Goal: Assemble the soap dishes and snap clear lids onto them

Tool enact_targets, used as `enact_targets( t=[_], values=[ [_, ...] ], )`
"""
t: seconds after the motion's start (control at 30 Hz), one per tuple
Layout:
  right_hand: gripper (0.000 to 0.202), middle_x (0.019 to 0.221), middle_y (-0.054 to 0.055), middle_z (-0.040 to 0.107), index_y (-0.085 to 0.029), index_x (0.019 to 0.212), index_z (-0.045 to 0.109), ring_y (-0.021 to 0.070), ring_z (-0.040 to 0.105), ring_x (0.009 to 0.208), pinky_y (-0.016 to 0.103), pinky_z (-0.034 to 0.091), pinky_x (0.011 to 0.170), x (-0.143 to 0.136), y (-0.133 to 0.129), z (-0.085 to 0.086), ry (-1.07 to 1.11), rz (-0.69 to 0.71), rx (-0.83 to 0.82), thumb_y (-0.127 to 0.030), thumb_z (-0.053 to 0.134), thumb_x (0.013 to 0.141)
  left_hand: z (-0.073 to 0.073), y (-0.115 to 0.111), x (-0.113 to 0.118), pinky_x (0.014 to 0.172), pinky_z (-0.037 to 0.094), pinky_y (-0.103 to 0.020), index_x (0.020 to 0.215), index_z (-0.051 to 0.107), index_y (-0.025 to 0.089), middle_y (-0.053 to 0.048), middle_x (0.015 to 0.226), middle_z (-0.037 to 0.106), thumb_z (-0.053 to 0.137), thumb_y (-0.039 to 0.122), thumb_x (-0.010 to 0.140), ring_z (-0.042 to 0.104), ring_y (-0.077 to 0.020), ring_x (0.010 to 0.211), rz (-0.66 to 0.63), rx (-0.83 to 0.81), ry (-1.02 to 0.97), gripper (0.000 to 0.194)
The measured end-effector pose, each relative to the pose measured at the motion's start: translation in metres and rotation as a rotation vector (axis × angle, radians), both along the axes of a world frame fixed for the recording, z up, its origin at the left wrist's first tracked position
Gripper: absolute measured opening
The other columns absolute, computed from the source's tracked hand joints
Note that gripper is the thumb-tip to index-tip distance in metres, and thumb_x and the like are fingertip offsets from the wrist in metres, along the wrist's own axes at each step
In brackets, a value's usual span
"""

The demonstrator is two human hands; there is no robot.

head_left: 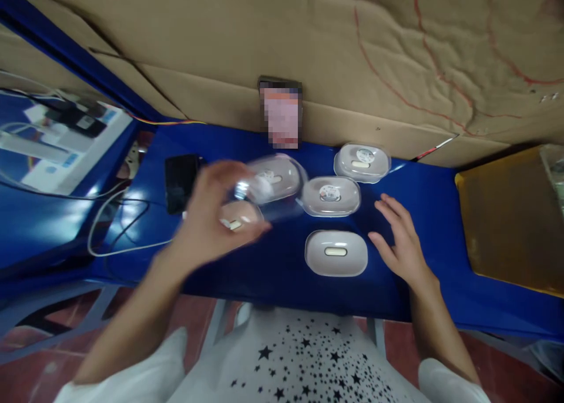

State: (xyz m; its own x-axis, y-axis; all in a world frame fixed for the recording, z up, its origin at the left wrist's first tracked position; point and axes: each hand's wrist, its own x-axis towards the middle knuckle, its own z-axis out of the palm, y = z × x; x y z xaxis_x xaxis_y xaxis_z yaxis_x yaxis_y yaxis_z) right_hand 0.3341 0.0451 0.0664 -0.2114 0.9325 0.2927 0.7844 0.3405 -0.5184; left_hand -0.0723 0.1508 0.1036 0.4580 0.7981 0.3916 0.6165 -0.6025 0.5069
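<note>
Dish (335, 252) between hands (399, 244), inside table edge (286, 294)

1. The front dish (336, 262) lies nearest the near edge of the table (268, 274).
2. Directly behind it lies the middle dish (317, 202).
3. The back-right dish (376, 167) lies behind and right of the middle one.
4. The back-left dish (288, 182) is just left of the middle one.
5. The leftmost dish (249, 212), partly hidden, lies before and left of that.
6. A flat device (180, 182) lies farther left.
7. Behind the dishes, an upright panel (281, 115) stands by the rear partition (211, 39).
8. A box (511, 221) sits at the table's right.
</note>
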Motion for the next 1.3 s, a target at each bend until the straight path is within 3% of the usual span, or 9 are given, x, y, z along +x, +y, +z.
enact_targets(
  t=[0.1,0.23,0.4,0.63,0.93,1.1,1.3],
  values=[
    [0.075,0.18,0.007,0.035,-0.043,0.175,0.026,0.0406,0.042,0.162,0.067,0.046,0.127,-0.005,-0.012,0.008,-0.001,0.145,-0.022,-0.053,0.059,0.109,-0.011,-0.059,0.057,0.115,0.059,-0.058,0.157,0.045,0.032,-0.014,0.159,0.048,0.082,0.046,0.096,0.058,-0.0356,0.143,-0.23,-0.174,-0.05,0.073],
    [0.087,0.183,0.008,0.03,-0.04,0.177,0.021,0.0405,0.042,0.162,0.066,0.05,0.124,-0.002,-0.034,0.004,0.004,0.23,-0.07,-0.062,0.063,0.105,-0.035,-0.083,0.093,0.116,0.058,-0.061,0.163,0.036,0.031,-0.018,0.162,0.044,0.082,0.04,0.095,0.054,-0.0392,0.148,-0.275,-0.26,-0.123,0.083],
    [0.1,0.185,0.007,0.024,-0.043,0.177,0.02,0.0409,0.041,0.163,0.067,0.053,0.121,0.001,-0.059,-0.014,-0.001,0.149,-0.076,-0.051,0.08,0.097,-0.048,-0.085,0.099,0.121,0.052,-0.066,0.165,0.038,0.03,-0.019,0.165,0.045,0.081,0.042,0.096,0.051,-0.0424,0.152,-0.326,-0.276,-0.043,0.082],
    [0.089,0.178,0.007,0.04,-0.043,0.175,0.026,0.0359,0.05,0.158,0.063,0.056,0.12,-0.009,-0.064,-0.021,0.002,0.158,-0.1,-0.028,0.074,0.102,-0.062,-0.097,0.108,0.119,0.054,-0.067,0.166,0.037,0.026,-0.022,0.162,0.048,0.076,0.045,0.102,0.053,-0.0423,0.151,-0.324,-0.149,0.021,0.077],
    [0.085,0.171,0.01,0.049,-0.039,0.174,0.03,0.0361,0.054,0.154,0.061,0.058,0.117,-0.011,-0.066,-0.032,-0.012,0.171,-0.077,-0.033,0.076,0.102,-0.068,-0.103,0.103,0.113,0.059,-0.066,0.169,0.034,0.026,-0.026,0.165,0.048,0.079,0.048,0.1,0.055,-0.0445,0.149,-0.326,-0.165,0.048,0.086],
    [0.088,0.168,0.01,0.053,-0.042,0.175,0.026,0.0353,0.056,0.151,0.059,0.06,0.114,-0.01,-0.069,-0.04,-0.048,0.16,-0.029,-0.034,0.076,0.103,-0.073,-0.1,0.101,0.113,0.058,-0.066,0.172,0.03,0.023,-0.028,0.166,0.046,0.075,0.049,0.102,0.054,-0.0462,0.15,-0.361,-0.134,0.096,0.087],
    [0.093,0.168,0.014,0.052,-0.037,0.176,0.023,0.0369,0.054,0.153,0.06,0.06,0.114,-0.01,-0.07,-0.044,-0.113,0.182,0.014,-0.038,0.078,0.101,-0.076,-0.098,0.102,0.113,0.058,-0.066,0.173,0.027,0.023,-0.03,0.167,0.042,0.076,0.051,0.101,0.053,-0.0476,0.15,-0.386,-0.123,0.139,0.092]
  ],
)
